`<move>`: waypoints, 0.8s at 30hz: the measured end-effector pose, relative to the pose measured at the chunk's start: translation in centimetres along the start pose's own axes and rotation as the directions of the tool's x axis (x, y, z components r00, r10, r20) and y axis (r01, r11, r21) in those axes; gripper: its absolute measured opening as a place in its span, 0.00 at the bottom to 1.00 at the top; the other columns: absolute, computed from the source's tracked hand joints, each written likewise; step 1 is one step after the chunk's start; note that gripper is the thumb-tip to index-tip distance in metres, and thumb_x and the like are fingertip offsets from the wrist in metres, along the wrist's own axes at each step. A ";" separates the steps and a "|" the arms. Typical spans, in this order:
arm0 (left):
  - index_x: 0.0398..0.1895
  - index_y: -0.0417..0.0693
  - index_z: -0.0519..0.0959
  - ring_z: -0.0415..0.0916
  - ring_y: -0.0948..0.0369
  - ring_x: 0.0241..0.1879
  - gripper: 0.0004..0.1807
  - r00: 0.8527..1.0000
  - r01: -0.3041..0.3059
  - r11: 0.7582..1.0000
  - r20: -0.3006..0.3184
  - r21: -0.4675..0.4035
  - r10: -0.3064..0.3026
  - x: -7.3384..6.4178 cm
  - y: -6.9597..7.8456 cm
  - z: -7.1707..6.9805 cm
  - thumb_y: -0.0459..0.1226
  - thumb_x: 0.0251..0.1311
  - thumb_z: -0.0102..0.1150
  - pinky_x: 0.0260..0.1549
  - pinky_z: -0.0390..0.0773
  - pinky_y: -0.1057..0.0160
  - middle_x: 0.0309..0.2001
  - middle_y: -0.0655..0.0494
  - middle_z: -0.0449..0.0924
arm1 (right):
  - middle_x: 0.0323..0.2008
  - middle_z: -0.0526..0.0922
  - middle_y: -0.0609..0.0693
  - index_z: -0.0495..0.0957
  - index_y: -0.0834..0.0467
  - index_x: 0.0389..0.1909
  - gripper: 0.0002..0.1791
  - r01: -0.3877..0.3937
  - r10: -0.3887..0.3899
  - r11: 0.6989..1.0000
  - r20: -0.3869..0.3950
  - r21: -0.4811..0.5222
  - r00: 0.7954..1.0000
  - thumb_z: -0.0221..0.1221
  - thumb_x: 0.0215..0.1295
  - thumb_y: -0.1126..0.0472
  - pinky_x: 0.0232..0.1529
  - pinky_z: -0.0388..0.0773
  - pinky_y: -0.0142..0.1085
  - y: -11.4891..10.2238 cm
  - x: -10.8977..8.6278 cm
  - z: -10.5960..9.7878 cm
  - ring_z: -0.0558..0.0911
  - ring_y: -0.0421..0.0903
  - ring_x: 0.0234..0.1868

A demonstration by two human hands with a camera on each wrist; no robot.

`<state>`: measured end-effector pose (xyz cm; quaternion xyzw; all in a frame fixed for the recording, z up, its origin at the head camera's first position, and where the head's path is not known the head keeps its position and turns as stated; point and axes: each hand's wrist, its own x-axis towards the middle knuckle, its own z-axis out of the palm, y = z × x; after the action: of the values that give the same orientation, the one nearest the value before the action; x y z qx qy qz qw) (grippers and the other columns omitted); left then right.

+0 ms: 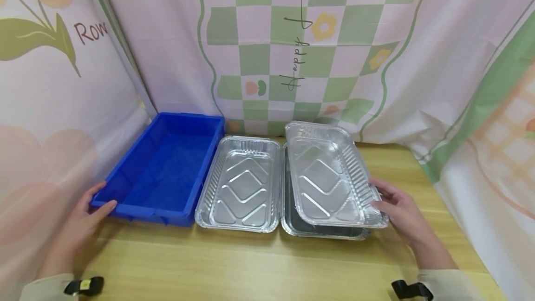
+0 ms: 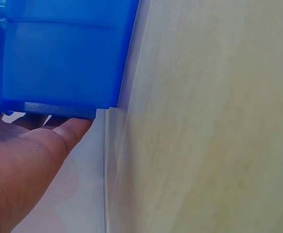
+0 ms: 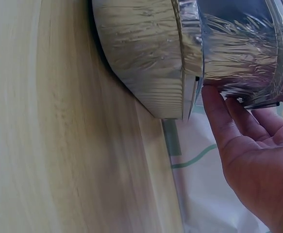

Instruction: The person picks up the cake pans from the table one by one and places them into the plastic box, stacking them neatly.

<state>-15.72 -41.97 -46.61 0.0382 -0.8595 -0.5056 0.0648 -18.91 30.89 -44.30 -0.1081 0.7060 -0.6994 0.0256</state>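
A blue plastic tray [image 1: 167,171] lies on the table at the left. My left hand [image 1: 85,219] holds its near-left corner, thumb over the rim and fingers along the outer side; the left wrist view shows the fingers against the blue wall [image 2: 58,68]. At the right, my right hand [image 1: 399,210] pinches the right side of a foil pan [image 1: 322,175], thumb inside and fingers outside. This pan is tilted and turned over another foil pan [image 1: 298,229], hiding most of it. In the right wrist view the held pan [image 3: 243,53] overlaps the lower pan [image 3: 136,48].
Between the blue tray and the right-hand pans sits a third foil pan [image 1: 244,194], flat on the wooden table [image 1: 234,264]. Printed curtains [image 1: 259,55] hang behind and at both sides, close to the table edges.
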 end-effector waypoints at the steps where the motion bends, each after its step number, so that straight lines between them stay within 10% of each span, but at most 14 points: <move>1: 0.80 0.59 0.45 0.32 0.36 0.71 0.38 1.000 0.001 1.000 0.000 -0.001 -0.001 0.0 0.0 0.0 0.46 0.73 0.51 0.65 0.34 0.33 0.76 0.33 0.34 | 0.53 0.79 0.48 0.64 0.62 0.70 0.32 -0.001 0.001 1.000 0.000 -0.003 1.000 0.56 0.65 0.77 0.43 0.81 0.36 0.0 0.0 0.1 0.81 0.45 0.46; 24: 0.79 0.62 0.47 0.33 0.38 0.72 0.38 1.000 0.007 1.000 -0.017 -0.020 -0.007 0.0 0.1 0.2 0.45 0.72 0.52 0.67 0.34 0.37 0.76 0.33 0.34 | 0.53 0.77 0.49 0.60 0.68 0.70 0.33 -0.023 0.023 0.995 0.001 -0.094 1.000 0.59 0.66 0.72 0.43 0.81 0.36 -0.5 0.7 2.4 0.80 0.44 0.47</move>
<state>-15.76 -41.80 -46.63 0.0449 -0.8538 -0.5138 0.0708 -19.12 28.42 -43.81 -0.1017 0.7394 -0.6649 0.0292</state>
